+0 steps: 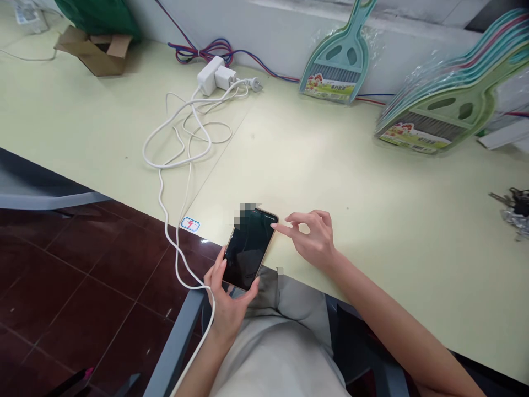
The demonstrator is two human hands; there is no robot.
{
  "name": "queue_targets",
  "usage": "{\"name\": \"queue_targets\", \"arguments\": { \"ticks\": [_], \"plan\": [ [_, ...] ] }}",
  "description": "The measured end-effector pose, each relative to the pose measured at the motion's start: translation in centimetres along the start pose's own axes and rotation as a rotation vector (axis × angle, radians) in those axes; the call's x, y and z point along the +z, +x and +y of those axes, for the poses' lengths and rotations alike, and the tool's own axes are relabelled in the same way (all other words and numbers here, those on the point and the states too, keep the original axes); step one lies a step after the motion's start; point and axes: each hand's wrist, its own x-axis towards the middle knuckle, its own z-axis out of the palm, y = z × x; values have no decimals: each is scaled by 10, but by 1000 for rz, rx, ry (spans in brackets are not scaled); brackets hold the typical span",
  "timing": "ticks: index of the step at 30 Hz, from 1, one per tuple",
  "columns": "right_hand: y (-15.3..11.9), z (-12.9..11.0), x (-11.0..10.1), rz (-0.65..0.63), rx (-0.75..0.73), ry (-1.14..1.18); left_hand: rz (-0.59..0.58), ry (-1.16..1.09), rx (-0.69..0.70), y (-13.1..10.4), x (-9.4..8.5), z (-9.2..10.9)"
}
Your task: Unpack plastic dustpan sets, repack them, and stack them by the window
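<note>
A smartphone (251,251) with a dark screen is tilted over the table's front edge. My left hand (225,295) grips its lower end, thumb on the right side and fingers on the left. My right hand (314,237) is at the phone's upper right, its index fingertip at the screen's edge; the thumb and other fingers are apart and hold nothing. A white cable (204,331) passes over my left wrist and runs up the table towards white plugs and adapters (210,76).
On the pale table (309,160), a wrapped dustpan set (336,66) and a stack of them (446,116) lean at the back. An open cardboard box (97,55) is at the back left. Keys (516,201) lie far right. A numbered sticker (190,224) marks the front edge.
</note>
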Motion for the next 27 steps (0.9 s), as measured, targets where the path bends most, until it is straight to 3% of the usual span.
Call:
{"name": "queue_targets", "arguments": {
  "ticks": [8, 15, 20, 24, 27],
  "plan": [
    [4, -4, -2, -9, 20, -31, -3, -6, -16, 0, -1, 3],
    [0, 0, -1, 102, -31, -73, -16, -3, -26, -2, 0, -2],
    [0, 1, -3, 72, -46, -80, -4, 14, -14, -1, -2, 0],
    [5, 0, -7, 58, -50, -61, -6, 45, -31, 13, -4, 0],
    [11, 5, -10, 69, -23, -70, -26, 69, -58, 40, 0, -9]
  ]
}}
